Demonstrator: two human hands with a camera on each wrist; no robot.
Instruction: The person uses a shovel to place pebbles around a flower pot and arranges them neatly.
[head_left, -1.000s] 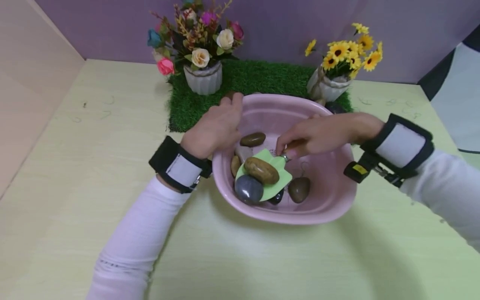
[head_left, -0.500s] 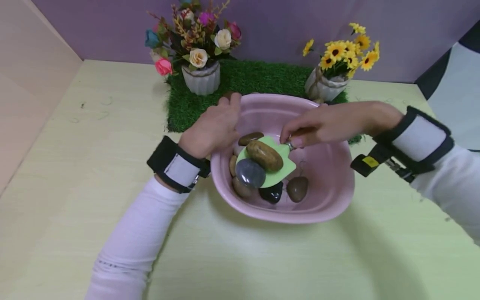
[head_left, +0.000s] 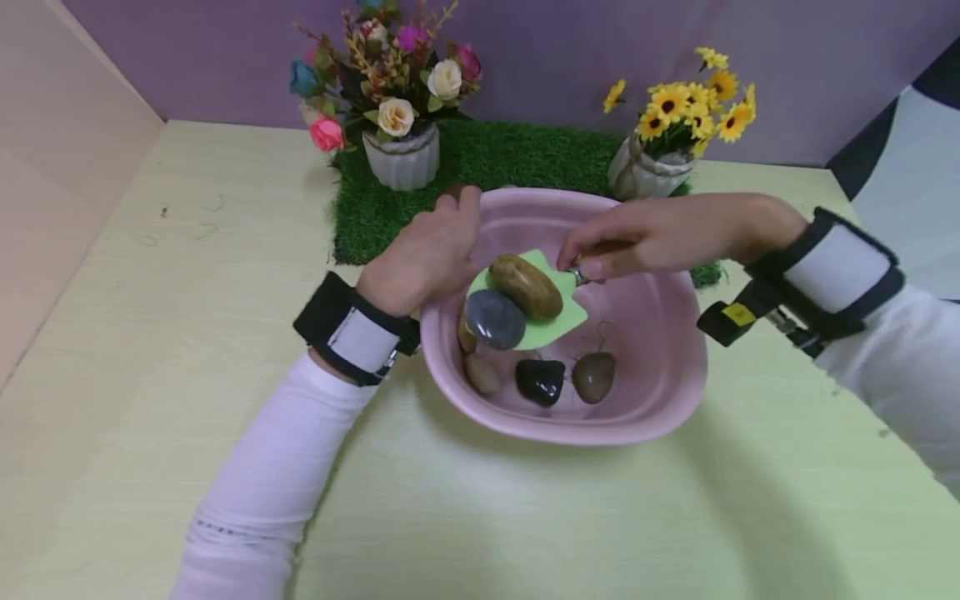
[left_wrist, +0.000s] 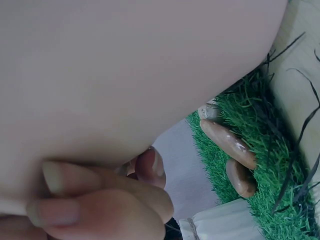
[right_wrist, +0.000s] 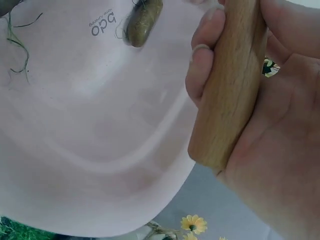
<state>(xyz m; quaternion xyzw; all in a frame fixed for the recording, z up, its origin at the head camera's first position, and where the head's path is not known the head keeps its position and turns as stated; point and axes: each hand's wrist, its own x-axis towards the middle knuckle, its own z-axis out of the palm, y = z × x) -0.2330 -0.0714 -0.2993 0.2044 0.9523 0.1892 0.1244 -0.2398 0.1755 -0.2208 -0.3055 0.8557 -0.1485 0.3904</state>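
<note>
In the head view a pink basin (head_left: 562, 431) stands on the table with several stones inside. My left hand (head_left: 426, 250) grips the basin's left rim; its fingers look curled in the left wrist view. My right hand (head_left: 630, 237) holds a small green trowel (head_left: 542, 333) by its wooden handle (right_wrist: 227, 90). The trowel's blade carries a long brown stone (head_left: 527, 287) and a rounded dark grey stone (head_left: 495, 319). Below the blade, a black stone (head_left: 540, 382), a brown stone (head_left: 594, 377) and a tan stone (head_left: 482, 374) lie on the basin's floor. Other stones are partly hidden at the left.
A green grass mat (head_left: 517, 154) lies behind the basin. On it stand a pot of mixed flowers (head_left: 405, 158) and a pot of yellow flowers (head_left: 648, 171). Brown stones (left_wrist: 229, 142) rest on the mat. A purple wall (head_left: 555, 67) closes off the back.
My right hand has raised the trowel with both stones and drawn it toward the back of the basin. The black and tan stones below now show. My left hand stays on the rim.
</note>
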